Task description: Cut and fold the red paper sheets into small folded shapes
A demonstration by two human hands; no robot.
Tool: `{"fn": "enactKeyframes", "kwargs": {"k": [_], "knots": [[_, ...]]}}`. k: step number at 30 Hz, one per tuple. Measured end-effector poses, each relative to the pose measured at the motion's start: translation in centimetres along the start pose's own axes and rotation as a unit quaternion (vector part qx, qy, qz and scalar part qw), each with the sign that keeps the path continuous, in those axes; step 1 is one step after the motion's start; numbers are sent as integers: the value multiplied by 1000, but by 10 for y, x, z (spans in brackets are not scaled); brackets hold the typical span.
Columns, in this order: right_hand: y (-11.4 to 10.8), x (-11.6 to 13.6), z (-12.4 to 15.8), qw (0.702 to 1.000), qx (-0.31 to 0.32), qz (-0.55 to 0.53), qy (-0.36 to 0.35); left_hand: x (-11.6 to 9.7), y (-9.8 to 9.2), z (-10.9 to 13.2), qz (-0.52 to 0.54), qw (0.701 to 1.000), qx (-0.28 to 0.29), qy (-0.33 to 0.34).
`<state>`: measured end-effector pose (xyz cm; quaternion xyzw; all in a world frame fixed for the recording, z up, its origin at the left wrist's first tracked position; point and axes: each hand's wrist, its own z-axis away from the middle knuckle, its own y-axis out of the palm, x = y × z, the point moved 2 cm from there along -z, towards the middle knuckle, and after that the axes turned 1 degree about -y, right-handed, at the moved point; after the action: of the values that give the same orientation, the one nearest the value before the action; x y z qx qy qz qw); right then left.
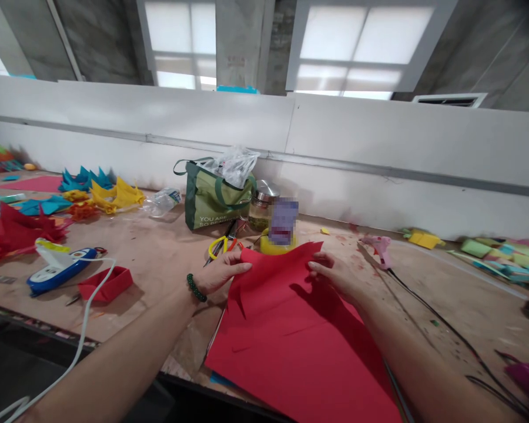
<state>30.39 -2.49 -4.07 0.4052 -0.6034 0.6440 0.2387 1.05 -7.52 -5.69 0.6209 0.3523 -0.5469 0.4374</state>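
A large sheet of red paper lies on the brown worktable in front of me, its far edge cut into jagged points. My left hand, with a dark bead bracelet on the wrist, pinches the sheet's far left edge. My right hand grips the far right part of the same sheet, fingers curled over the edge. Just beyond the sheet stand a yellow container with a blurred label and yellow-handled scissors.
A green bag and a glass jar stand by the white wall. A pink glue gun with a black cord lies right. At left are a power strip, a red paper box and coloured paper shapes.
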Motion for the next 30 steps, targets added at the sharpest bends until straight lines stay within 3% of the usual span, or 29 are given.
{"fn": "enactKeyframes", "kwargs": {"k": [6,13,16,22,24,30], "knots": [[-4,-5,-11,995,-25,-95,-20,1,2,0,29,1000,-8,7],[2,-4,-17,985,40,-170,-13,3,-3,-4,14,999,-48,0],[3,-2,-11,979,54,-197,9,5,-5,-7,-17,995,-97,6],[-11,1,24,973,37,-227,17,5,-6,-12,-81,964,-248,53],[-15,0,36,969,26,-244,12,4,1,-10,-77,966,-241,49],[-18,-1,53,959,-29,-281,8,5,27,-1,-24,991,-130,-16]]}}
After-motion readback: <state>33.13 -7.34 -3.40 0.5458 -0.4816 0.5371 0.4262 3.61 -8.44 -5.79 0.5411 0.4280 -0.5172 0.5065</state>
